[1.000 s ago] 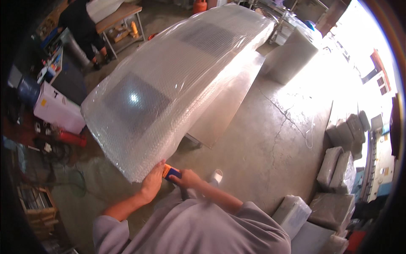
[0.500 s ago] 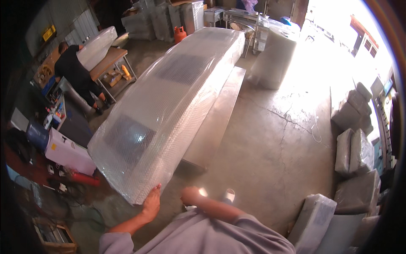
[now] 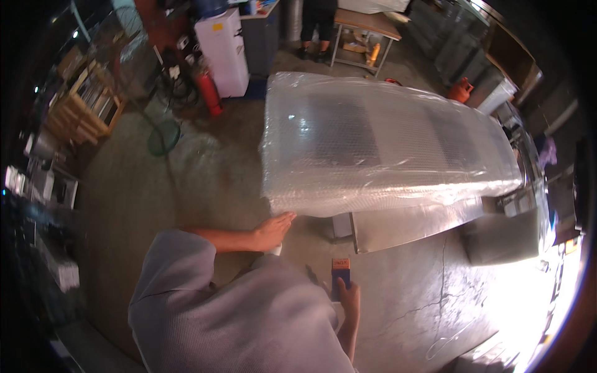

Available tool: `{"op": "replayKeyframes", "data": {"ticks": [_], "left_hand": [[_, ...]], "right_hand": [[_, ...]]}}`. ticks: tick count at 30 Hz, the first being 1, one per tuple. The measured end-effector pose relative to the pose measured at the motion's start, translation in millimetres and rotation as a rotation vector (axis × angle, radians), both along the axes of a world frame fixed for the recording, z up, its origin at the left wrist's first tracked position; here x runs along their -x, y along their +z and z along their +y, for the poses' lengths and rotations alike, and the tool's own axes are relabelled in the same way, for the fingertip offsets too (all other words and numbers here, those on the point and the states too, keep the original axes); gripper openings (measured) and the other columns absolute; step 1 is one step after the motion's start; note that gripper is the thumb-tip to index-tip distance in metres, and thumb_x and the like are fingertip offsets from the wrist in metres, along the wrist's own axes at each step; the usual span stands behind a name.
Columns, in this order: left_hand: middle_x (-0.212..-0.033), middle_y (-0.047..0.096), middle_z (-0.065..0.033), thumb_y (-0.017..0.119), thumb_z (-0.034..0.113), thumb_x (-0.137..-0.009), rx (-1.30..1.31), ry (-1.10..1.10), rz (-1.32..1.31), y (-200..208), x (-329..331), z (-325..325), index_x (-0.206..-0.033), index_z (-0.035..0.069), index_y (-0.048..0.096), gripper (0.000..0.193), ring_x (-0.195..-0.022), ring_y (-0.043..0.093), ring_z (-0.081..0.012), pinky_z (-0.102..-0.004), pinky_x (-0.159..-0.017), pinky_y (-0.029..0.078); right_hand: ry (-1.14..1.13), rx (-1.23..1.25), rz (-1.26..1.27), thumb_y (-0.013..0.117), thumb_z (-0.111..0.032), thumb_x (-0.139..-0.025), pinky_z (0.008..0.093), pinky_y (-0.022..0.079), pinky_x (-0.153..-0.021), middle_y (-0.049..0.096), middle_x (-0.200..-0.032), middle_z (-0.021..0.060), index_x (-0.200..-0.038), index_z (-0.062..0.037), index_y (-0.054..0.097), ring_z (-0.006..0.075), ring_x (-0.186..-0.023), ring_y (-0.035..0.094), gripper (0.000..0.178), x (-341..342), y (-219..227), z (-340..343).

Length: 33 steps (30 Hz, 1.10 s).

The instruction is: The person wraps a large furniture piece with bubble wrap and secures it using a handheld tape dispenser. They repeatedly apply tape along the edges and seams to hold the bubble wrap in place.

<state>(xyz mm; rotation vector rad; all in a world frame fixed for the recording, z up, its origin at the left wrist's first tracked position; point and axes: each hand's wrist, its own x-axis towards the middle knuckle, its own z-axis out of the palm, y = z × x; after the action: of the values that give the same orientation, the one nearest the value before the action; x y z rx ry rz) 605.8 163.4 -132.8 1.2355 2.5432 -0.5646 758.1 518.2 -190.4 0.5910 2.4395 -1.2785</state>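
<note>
A long, bulky package (image 3: pixel 398 140) in clear bubble wrap lies across the upper right, with darker patches showing through the plastic. My left hand (image 3: pixel 272 232) rests with outstretched fingers at its near left lower corner. Down by my right side, my right hand (image 3: pixel 349 297) is closed around a small blue and orange box (image 3: pixel 341 273) standing upright in its grip. Between that box and the package, a flat metal surface (image 3: pixel 404 225) juts out from under the wrap.
Beyond the package stand a water dispenser (image 3: pixel 222 56), a red fire extinguisher (image 3: pixel 208 91) and a workbench (image 3: pixel 367 23) with a person (image 3: pixel 318 28) beside it. An orange gas cylinder (image 3: pixel 461 91) is at the far right. A green round base (image 3: pixel 164 138) sits on the floor leftward.
The view has swung left, so the package now lies crosswise. My left hand remains at its corner. My right hand, blurred near my body before, now shows holding the blue and orange box.
</note>
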Motion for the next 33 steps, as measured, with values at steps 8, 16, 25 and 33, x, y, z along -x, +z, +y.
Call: {"op": "replayKeyframes", "data": {"ticks": [8, 16, 25, 33], "left_hand": [[-0.133, 0.07, -0.0181, 0.057, 0.046, -0.108, -1.524, 0.914, -1.012, 36, -47, 28, -0.142, 0.0, 0.062, 0.057, -0.121, 0.067, -0.0237, -0.0385, -0.108, 0.049], [-0.118, 0.075, -0.0113, 0.061, 0.027, -0.108, -1.745, 1.159, -1.229, 48, -53, -17, -0.125, -0.001, 0.073, 0.034, -0.109, 0.069, -0.0166, -0.0334, -0.101, 0.054], [-0.109, 0.075, -0.0098, 0.062, 0.023, -0.107, -2.135, 1.217, -1.38, 32, -54, -65, -0.119, -0.004, 0.073, 0.031, -0.101, 0.068, -0.0145, -0.0305, -0.089, 0.055], [-0.091, 0.069, -0.0057, 0.058, 0.025, -0.109, -2.127, 1.323, -0.764, 7, -21, -99, -0.111, -0.002, 0.069, 0.029, -0.08, 0.065, -0.0129, -0.0291, -0.078, 0.053]], "right_hand": [[0.376, 0.033, 0.152, 0.084, -0.039, -0.086, 0.0439, 0.056, -0.078, 0.074, -0.092, 0.0223, -0.113, 0.0022, 0.068, 0.0369, -0.089, 0.075, 0.052, 37, 104, -56], [0.828, -0.023, 0.215, 0.086, -0.046, -0.082, 0.048, 0.057, -0.081, 0.07, -0.111, 0.025, -0.116, 0.0013, 0.062, 0.0437, -0.098, 0.072, 0.064, 108, 174, -116], [0.839, -0.013, 0.208, 0.085, -0.042, -0.085, 0.0483, 0.057, -0.081, 0.07, -0.113, 0.0245, -0.112, 0.0021, 0.06, 0.0431, -0.099, 0.072, 0.057, 120, 178, -173], [0.76, -0.372, 0.132, 0.079, -0.044, -0.089, 0.0502, 0.057, -0.076, 0.071, -0.09, 0.0267, -0.114, 0.0007, 0.053, 0.0432, -0.086, 0.073, 0.058, 100, 173, -222]]}}
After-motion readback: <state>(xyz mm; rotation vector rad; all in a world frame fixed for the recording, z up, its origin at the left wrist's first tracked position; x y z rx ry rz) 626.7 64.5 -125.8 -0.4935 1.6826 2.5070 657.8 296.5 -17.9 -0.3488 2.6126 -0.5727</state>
